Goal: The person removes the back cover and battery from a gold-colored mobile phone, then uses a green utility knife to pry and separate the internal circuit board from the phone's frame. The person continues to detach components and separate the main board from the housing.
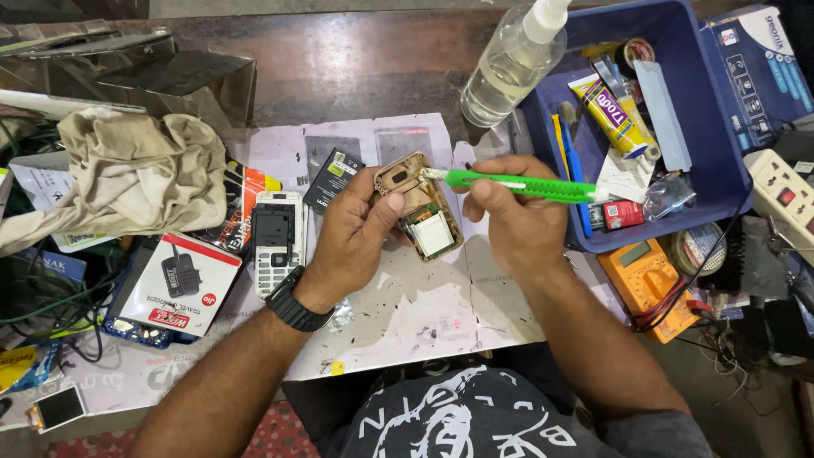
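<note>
My left hand (pixel 356 229) grips a small opened phone body (pixel 421 206), gold-framed, with a white part and circuit board showing. My right hand (pixel 513 216) holds a green toothbrush (pixel 517 184) level, its bristle end touching the upper part of the phone body. Both hands hover over a stained white paper sheet (pixel 424 305) on the wooden table. A white keypad phone front (pixel 278 242) and a black battery (pixel 332 180) lie just left of my left hand.
A blue bin (pixel 721 153) at the right holds glue tubes, tape and tools. A clear spray bottle (pixel 509 64) stands behind the hands. A beige cloth (pixel 127 174), charger package (pixel 182 284), orange multimeter (pixel 649 284) and white power strip (pixel 784 195) surround the work area.
</note>
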